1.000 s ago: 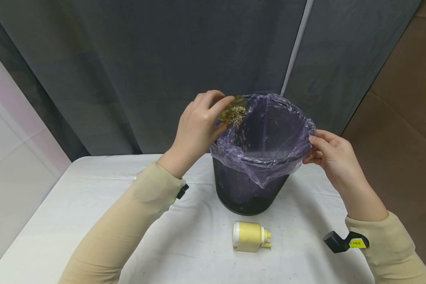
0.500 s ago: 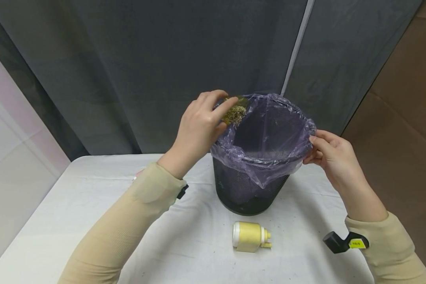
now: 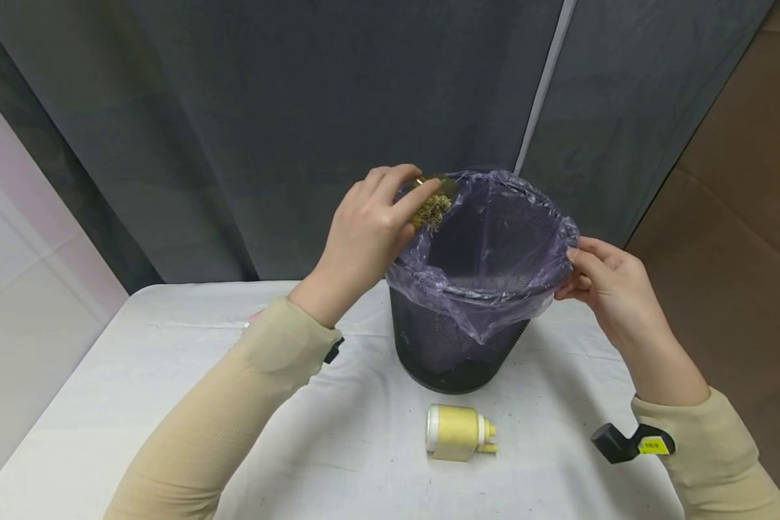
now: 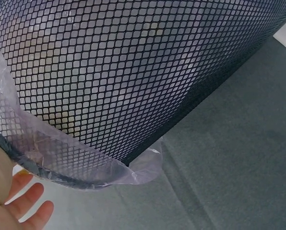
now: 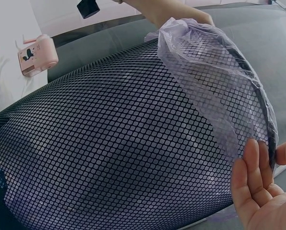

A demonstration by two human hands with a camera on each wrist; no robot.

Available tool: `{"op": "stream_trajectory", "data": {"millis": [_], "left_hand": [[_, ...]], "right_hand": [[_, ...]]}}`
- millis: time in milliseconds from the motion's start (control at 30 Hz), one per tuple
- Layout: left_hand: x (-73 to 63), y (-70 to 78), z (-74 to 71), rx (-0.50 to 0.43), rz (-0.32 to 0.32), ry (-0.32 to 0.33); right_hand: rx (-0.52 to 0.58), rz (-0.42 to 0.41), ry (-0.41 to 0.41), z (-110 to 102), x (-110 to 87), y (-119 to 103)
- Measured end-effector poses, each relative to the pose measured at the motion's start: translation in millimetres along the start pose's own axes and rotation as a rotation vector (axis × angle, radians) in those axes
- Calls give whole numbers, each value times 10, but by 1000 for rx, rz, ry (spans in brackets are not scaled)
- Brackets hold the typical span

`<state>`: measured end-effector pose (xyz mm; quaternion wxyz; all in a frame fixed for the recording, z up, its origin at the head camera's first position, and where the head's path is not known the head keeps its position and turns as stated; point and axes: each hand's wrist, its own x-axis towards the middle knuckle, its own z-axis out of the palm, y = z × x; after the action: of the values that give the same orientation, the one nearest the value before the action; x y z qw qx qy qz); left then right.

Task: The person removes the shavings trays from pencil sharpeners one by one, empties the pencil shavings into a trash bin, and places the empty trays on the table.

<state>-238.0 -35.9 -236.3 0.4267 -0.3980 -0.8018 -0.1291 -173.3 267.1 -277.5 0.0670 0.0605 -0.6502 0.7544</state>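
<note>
A black mesh wastebasket stands upright, lined with a thin purple bag folded over its rim. At the rim's left side my left hand holds a small yellowish see-through cup, tilted toward the opening, with a clump of pale dried bits at its mouth. In the left wrist view only part of the left hand shows below the rim, and the cup is hidden. My right hand pinches the bagged rim on the opposite side; the right wrist view shows its fingers outside the mesh and the thumb over the edge.
A yellow-and-white bottle lies on the white-covered table in front of the basket. The right wrist view shows a pink bottle beyond the basket. A dark grey curtain hangs behind.
Loose bits were dropping from the cup into the basket a second ago; none are seen falling now. The left hand has shifted slightly right. The right hand has stayed still.
</note>
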Motion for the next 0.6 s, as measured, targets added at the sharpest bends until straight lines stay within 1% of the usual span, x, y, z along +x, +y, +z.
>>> {"op": "stream_trajectory", "data": {"millis": [133, 367, 600], "left_hand": [[10, 4, 1, 14, 21, 13], [25, 6, 0, 25, 46, 8], [38, 17, -1, 50, 71, 22]], "right_hand": [[10, -4, -1, -2, 4, 5], [14, -3, 1, -1, 10, 0], [14, 2, 1, -3, 17, 1]]}}
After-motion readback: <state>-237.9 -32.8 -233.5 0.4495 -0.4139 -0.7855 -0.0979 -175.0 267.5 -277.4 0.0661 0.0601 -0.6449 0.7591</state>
